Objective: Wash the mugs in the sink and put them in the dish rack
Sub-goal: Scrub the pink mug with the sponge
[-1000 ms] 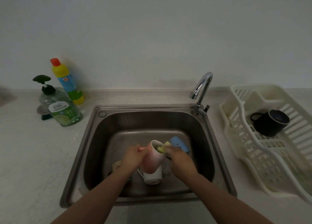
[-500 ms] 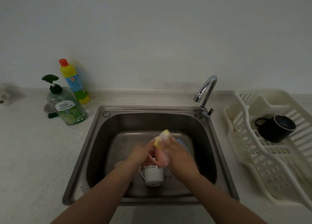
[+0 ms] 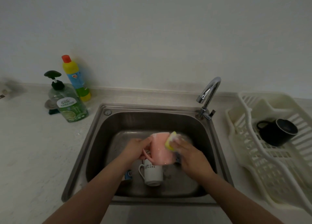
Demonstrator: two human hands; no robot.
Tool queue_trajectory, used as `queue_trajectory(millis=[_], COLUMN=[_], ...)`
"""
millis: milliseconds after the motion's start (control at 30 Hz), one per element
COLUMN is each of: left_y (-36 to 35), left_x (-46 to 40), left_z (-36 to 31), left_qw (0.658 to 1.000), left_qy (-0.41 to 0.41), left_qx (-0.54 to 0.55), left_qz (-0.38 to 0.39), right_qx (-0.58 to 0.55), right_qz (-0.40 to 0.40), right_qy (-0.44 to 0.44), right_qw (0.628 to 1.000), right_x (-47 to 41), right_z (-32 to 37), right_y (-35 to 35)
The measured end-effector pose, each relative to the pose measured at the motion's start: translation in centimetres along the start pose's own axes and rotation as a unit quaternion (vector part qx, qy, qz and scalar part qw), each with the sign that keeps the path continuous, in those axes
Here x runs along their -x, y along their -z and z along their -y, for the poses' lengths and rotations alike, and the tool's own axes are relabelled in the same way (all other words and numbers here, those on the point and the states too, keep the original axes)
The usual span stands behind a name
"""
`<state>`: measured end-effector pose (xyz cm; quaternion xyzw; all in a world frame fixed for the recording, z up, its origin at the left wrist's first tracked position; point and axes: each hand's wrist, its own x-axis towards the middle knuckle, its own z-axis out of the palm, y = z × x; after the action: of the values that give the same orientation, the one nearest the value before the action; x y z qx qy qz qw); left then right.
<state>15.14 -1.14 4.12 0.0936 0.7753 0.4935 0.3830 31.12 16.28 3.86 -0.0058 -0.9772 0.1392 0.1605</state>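
The pink mug (image 3: pixel 160 150) is held up over the steel sink (image 3: pixel 101 139), left hand (image 3: pixel 137 148) gripping it by the handle side while the right hand (image 3: pixel 187 152) clutches a soapy yellow sponge (image 3: pixel 170 141) against its wall. I'd rotate it so the sponge covers everything, then rinse; the white mug (image 3: pixel 152 174) below waits, and the black mug (image 3: pixel 277 131) already sits in the dish rack (image 3: pixel 253 164).

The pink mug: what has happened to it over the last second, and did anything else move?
The left hand has turned the pink mug so its side faces up, and the right hand has moved the yellow sponge from the mouth to the outer wall. The white mug in the sink and the black mug in the dish rack stayed put.
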Motion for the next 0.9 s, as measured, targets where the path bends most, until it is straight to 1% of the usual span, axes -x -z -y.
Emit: queue_trajectory(millis=[33, 67, 100, 167, 200, 233, 300, 333, 367, 467, 500, 567, 600, 633, 667, 733, 767, 800, 900], left_y=[-0.1, -0.1, 0.0, 0.4, 0.5, 0.5, 0.2, 0.1, 0.1, 0.9, 1.1, 0.9, 0.6, 0.4, 0.3, 0.9, 1.2, 1.4, 0.7], left_x=[-0.1, -0.1, 0.0, 0.2, 0.3, 0.4, 0.4, 0.3, 0.2, 0.4, 0.5, 0.7, 0.7, 0.7, 0.8, 1.0, 1.2, 1.3, 1.8], left_z=[0.0, 0.0, 0.0, 0.4, 0.6, 0.8, 0.9, 0.9, 0.9, 0.8, 0.9, 0.9, 0.7, 0.6, 0.3, 0.0, -0.1, 0.0, -0.5], left_qw=[1.0, 1.0, 1.0, 0.998, 0.997, 0.997, 0.996, 0.996, 0.995, 0.993, 0.993, 0.992, 0.99, 0.988, 0.985, 0.981, 0.98, 0.981, 0.99], left_qy=[-0.001, 0.001, 0.005, 0.011, 0.01, 0.013, 0.016, 0.015, 0.014, 0.018, 0.019, 0.017, 0.013, 0.011, 0.011, 0.017, 0.017, 0.014, 0.002], left_qx=[0.004, 0.013, 0.029, 0.068, 0.077, 0.08, 0.083, 0.09, 0.099, 0.111, 0.114, 0.123, 0.133, 0.15, 0.168, 0.192, 0.197, 0.188, 0.136], left_qz=[0.004, 0.007, 0.008, 0.008, 0.008, 0.007, 0.013, 0.016, 0.018, 0.019, 0.023, 0.037, 0.043, 0.044, 0.041, 0.034, 0.036, 0.038, 0.038], right_qx=[-0.009, -0.025, -0.026, -0.055, -0.066, -0.095, -0.16, -0.172, -0.173, -0.18, -0.188, -0.192, -0.213, -0.224, -0.231, -0.214, -0.216, -0.218, -0.21], right_qz=[0.003, 0.012, 0.024, 0.05, 0.051, 0.023, -0.054, -0.063, -0.063, -0.036, -0.038, -0.075, -0.09, -0.097, -0.091, -0.077, -0.074, -0.076, -0.124], right_qy=[-0.04, -0.044, -0.022, 0.062, 0.066, 0.023, -0.108, -0.133, -0.12, -0.013, -0.02, -0.097, -0.133, -0.145, -0.13, -0.042, -0.02, -0.021, -0.102], right_qw=[0.999, 0.999, 0.999, 0.995, 0.994, 0.995, 0.98, 0.974, 0.976, 0.983, 0.981, 0.974, 0.964, 0.959, 0.96, 0.973, 0.973, 0.973, 0.964], right_x=[-0.8, -1.3, -1.2, 0.9, 1.8, 1.8, 0.1, -1.0, -1.5, 1.1, 1.8, 0.7, -0.6, -1.6, -1.9, -0.3, 1.0, 2.0, -0.5], right_z=[0.4, 1.2, 1.8, 2.0, 1.2, 0.6, 0.5, 1.3, 2.2, 2.5, 1.9, 1.3, 1.7, 2.4, 3.3, 3.5, 3.2, 2.6, 2.6], right_y=[0.0, -0.2, -0.3, -0.6, -0.9, -0.8, -0.4, -0.3, -0.2, -0.3, -0.2, -0.1, 0.3, 0.5, 0.6, 0.7, 0.9, 1.0, 1.4])
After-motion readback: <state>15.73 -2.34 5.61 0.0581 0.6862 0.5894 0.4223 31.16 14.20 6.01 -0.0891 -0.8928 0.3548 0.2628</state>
